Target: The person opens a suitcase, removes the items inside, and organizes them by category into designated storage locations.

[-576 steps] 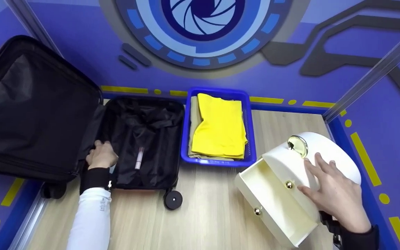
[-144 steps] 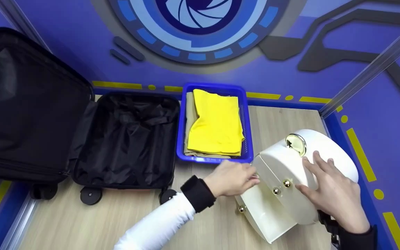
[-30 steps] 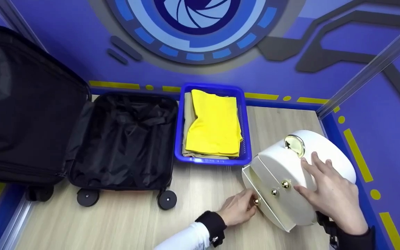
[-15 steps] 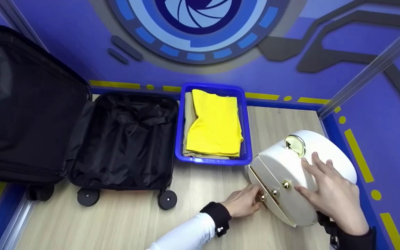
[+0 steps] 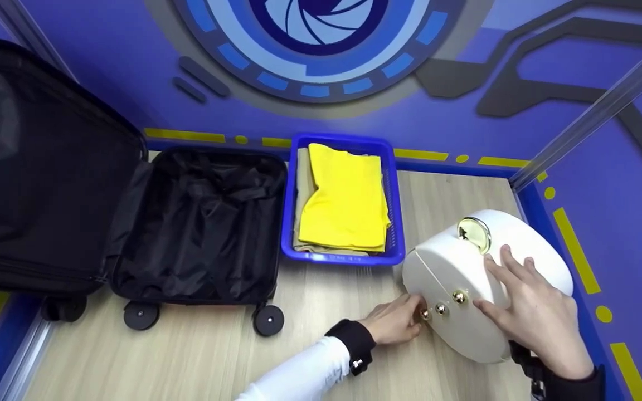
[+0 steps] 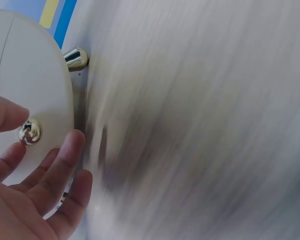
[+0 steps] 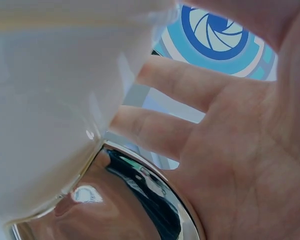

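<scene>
A white rounded drawer box (image 5: 449,267) with gold knobs and a round gold handle (image 5: 474,235) stands at the right, its drawer fronts flush. My left hand (image 5: 396,322) is at its lower drawer front; in the left wrist view thumb and index finger pinch the gold knob (image 6: 30,132), the other fingers spread beside the front. On the box's top and side rests my right hand (image 5: 538,312), fingers spread and fairly straight. The right wrist view shows that hand's palm (image 7: 240,145) and fingers against the white shell, close by the gold handle.
An open black suitcase (image 5: 204,223) lies at the left, its lid (image 5: 37,178) raised against the side wall. Between it and the box stands a blue basket (image 5: 343,258) with a folded yellow cloth (image 5: 346,197) over beige fabric. Walls enclose the wooden table (image 5: 187,356).
My left hand has moved from the suitcase to the box and pushed the pulled-out lower drawer in flush. A small tube seen earlier in the suitcase is gone. My right hand stays put.
</scene>
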The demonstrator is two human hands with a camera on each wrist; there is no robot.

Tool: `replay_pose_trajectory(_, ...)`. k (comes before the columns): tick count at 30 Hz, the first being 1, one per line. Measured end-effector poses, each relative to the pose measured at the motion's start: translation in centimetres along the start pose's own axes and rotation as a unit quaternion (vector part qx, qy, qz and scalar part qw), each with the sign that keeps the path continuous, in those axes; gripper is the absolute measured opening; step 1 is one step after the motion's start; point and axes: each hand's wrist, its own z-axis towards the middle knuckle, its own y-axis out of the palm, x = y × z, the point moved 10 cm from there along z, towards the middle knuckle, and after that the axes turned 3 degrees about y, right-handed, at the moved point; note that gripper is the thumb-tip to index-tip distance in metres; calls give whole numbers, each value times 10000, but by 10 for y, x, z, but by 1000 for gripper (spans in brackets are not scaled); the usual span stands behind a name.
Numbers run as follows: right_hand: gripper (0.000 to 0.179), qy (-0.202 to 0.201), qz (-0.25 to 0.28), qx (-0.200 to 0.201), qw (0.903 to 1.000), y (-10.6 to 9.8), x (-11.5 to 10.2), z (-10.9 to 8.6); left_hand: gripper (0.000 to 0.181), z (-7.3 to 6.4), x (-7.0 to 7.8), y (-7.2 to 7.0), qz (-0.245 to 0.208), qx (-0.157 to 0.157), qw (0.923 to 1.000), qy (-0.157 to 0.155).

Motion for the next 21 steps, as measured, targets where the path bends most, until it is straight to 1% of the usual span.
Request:
replay_pose_trajectory(3, 80, -30, -18, 21, 10000, 1, -2, 1, 46, -6, -2, -3, 94, -43, 9999, 37)
replay_pose_trajectory(6, 79, -82, -46, 26, 10000, 1, -4, 2, 55, -15, -3, -9, 188, -50, 9998, 95)
replay_pose_trajectory(8, 79, -126, -89, 28, 9999, 1, -6, 3, 60, -23, -4, -15, 147, 3, 9998, 142)
replay_pose_trajectory(11, 79, -147, -130, -12, 9998, 1, -7, 2, 61, -38, -4, -31, 34, 197, 9995, 254)
replay_pose_trajectory(14, 76, -281, -150, 280, 9991, -4, -12, -1, 61, -57, -5, -50, -39, 502, 9982, 325)
replay_pose_trajectory(17, 71, -426, -101, 848, 9954, -9, -22, -7, 61, -78, -9, -73, -37, 914, 9952, 338)
replay_pose_trajectory(19, 67, -489, -46, 1222, 9913, -10, -30, -11, 61, -92, -13, -89, -51, 1250, 9916, 316)
replay_pose_trajectory(21, 65, -425, 5, 1499, 9878, -9, -36, -15, 61, -107, -17, -103, -28, 1628, 9861, 318)
